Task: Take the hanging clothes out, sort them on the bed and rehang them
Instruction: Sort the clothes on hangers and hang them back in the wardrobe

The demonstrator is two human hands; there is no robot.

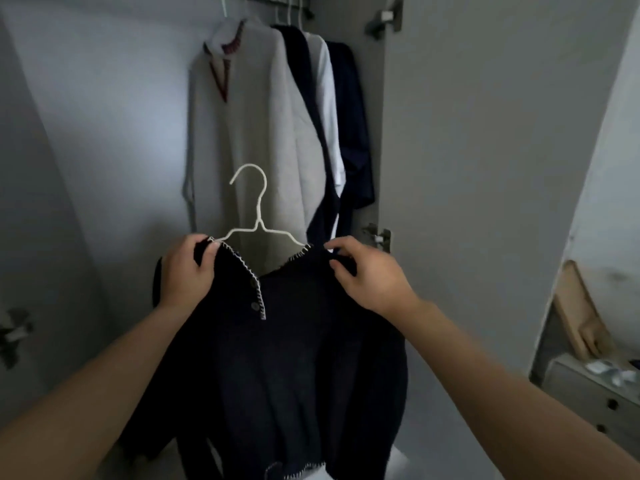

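Note:
A dark navy cardigan (298, 358) with white stitched edging hangs on a white wire hanger (258, 216), held up in front of the open wardrobe. My left hand (188, 271) grips its left shoulder over the hanger's end. My right hand (367, 271) pinches the right shoulder. Behind it, on the rail, hang a light grey top with a dark red collar trim (249, 133), a dark garment (298, 64), a white one (327, 98) and a navy one (353, 133).
The wardrobe door (485, 168) stands open on the right, with hinges on its edge (377, 235). Past it, a low drawer unit (595, 400) holds small items, and a wooden board (581, 306) leans against the wall. The wardrobe's left wall (86, 133) is bare.

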